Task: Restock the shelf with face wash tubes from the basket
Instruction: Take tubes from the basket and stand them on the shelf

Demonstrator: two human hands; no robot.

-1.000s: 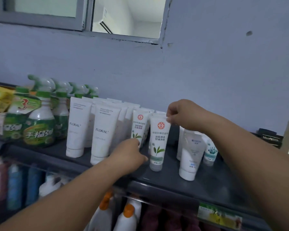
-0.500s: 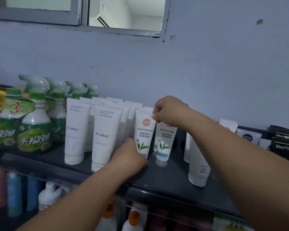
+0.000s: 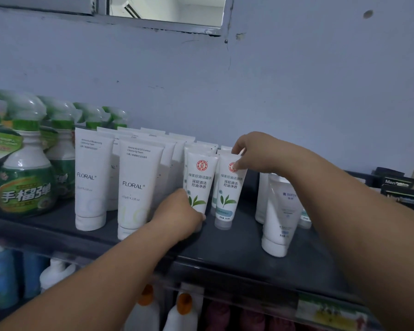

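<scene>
Shelf (image 3: 239, 247) bare between green-leaf tube (image 3: 228, 194) and front edge (image 3: 249, 271)

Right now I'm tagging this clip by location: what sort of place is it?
Probably a small shop's toiletries shelving: rows of identical white FLORAL cleanser tubes, green trigger-spray cleaner bottles, and a colourful label strip below the dark shelf.

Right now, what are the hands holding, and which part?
The right hand pinches the right green-leaf tube by its top edge; the left hand grips the left green-leaf tube near its bottom cap.
</scene>
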